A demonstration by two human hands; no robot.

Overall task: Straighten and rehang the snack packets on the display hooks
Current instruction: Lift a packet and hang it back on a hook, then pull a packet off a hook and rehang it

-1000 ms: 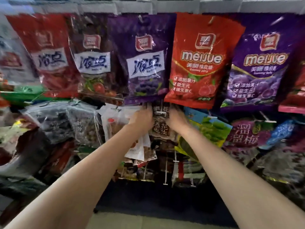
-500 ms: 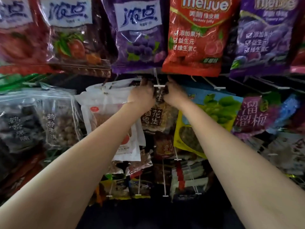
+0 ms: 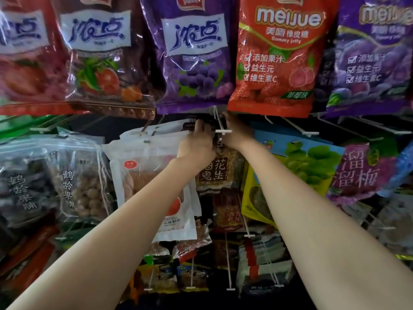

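Peanut packet (image 3: 215, 168), dark brown with gold characters, hangs in the middle row of the display, centre of view, its top edge up at a white hook (image 3: 220, 124). Left hand (image 3: 197, 143) grips the packet's top-left corner, fingers curled over the edge. Right hand (image 3: 234, 133) is at the top-right corner, just right of the hook, fingers curled in under the red bag; its fingertips are in shadow, but it appears to pinch the packet top. The two hands sit close together, one on each side of the hook's white end tag (image 3: 223, 131). Whether the packet's hole is on the hook cannot be told.

Above, a far row of big bags: red meijue bag (image 3: 279, 57) directly over the hands, purple grape bag (image 3: 192, 52) to its left, brown tomato bag (image 3: 100, 59) further left, purple meijue bag (image 3: 375, 57) at right. Left of the peanut packet hangs a white cracker pouch (image 3: 145, 175), partly behind the left forearm, and a clear nut bag (image 3: 78, 182) further left. Right of it, a yellow-blue packet with green fruit (image 3: 308, 162), then a purple plum packet (image 3: 357, 173). Lower, nearer rows hold small packets on more hooks, too dim to read.
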